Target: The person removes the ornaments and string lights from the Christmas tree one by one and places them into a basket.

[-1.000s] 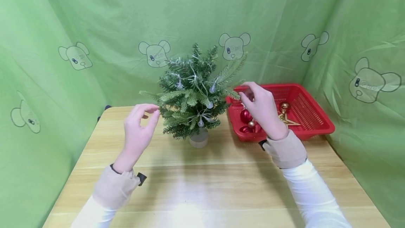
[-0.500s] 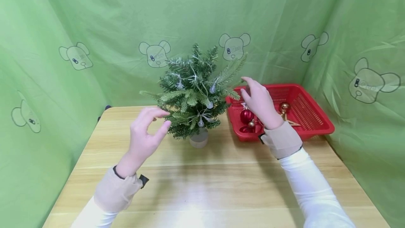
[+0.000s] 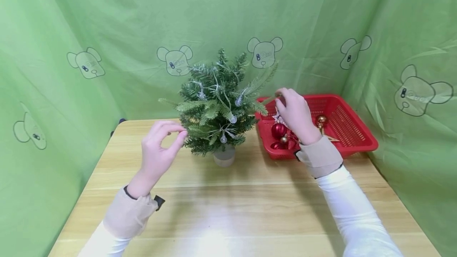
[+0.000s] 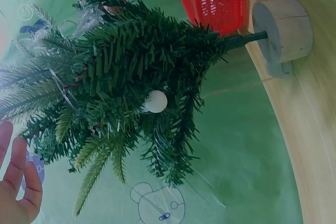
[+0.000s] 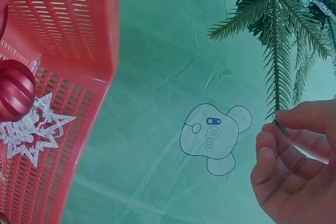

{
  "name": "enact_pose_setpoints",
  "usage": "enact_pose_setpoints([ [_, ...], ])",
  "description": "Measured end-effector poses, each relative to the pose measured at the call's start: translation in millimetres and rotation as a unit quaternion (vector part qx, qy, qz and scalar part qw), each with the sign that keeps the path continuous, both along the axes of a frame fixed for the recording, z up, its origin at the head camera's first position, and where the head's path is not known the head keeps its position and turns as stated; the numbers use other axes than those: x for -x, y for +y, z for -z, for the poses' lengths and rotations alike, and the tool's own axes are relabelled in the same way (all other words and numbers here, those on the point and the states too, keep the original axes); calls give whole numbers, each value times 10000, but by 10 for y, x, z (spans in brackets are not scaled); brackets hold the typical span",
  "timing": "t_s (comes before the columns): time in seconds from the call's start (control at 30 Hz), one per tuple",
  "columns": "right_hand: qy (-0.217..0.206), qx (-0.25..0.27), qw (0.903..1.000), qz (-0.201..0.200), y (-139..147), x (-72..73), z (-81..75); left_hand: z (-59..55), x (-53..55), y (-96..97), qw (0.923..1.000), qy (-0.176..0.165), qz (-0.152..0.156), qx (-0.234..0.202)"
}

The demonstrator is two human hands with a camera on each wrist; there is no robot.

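Observation:
A small artificial Christmas tree stands on a round pale base near the middle of the wooden table. Clear string lights with small bulbs run through its branches. At the tree's lower left, my left hand has thumb and index fingertip together on a branch; the left wrist view catches only part of its fingers, so the pinch point is hidden there. My right hand pinches the tip of a branch on the right side, between thumb and fingers.
A red plastic basket stands at the back right, under my right hand. In it lie red baubles, gold baubles, a gold star and a silver glitter ornament. Green curtain encloses the table.
My left hand reached right towards the tree, then closed thumb and finger and drew back slightly left. My right-hand fingers have closed on a branch tip. The tree's branches shifted slightly left.

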State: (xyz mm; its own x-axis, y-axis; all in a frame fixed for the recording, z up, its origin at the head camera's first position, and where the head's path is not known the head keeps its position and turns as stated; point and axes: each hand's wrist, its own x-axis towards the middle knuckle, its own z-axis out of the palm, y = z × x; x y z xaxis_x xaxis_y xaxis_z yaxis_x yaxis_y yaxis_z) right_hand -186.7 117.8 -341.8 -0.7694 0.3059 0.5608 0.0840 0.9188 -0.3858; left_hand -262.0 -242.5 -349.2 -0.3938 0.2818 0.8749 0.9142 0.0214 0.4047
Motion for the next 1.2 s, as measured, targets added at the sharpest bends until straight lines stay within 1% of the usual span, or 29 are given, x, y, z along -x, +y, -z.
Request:
enact_pose_setpoints([
  [0.1, 10, -72, 9999, 77, -11, -49, -14, 6, 38, -26, 9999, -106, -106, 2],
  [0.23, -45, -192, 9997, 141, -38, -129, -42, 14, 93, -55, 9991, -341, -236, -25],
  [0.43, -57, -384, 9991, 172, -87, -249, -78, 36, 186, -87, 9982, -409, -437, -90],
  [0.63, 22, -582, 9982, 133, -115, -353, -79, 46, 276, -116, 9969, -494, -596, -170],
  [0.73, -6, -659, 9977, 141, -129, -394, -78, 49, 320, -132, 9960, -550, -681, -200],
  [0.9, -64, -728, 9971, 196, -169, -470, -91, 62, 393, -158, 9938, -739, -796, -217],
  [1.03, 20, -801, 9966, 165, -202, -520, -104, 68, 433, -177, 9920, -909, -858, -177],
  [1.2, 133, -850, 9962, 122, -218, -544, -114, 68, 459, -181, 9914, -936, -903, -157],
])
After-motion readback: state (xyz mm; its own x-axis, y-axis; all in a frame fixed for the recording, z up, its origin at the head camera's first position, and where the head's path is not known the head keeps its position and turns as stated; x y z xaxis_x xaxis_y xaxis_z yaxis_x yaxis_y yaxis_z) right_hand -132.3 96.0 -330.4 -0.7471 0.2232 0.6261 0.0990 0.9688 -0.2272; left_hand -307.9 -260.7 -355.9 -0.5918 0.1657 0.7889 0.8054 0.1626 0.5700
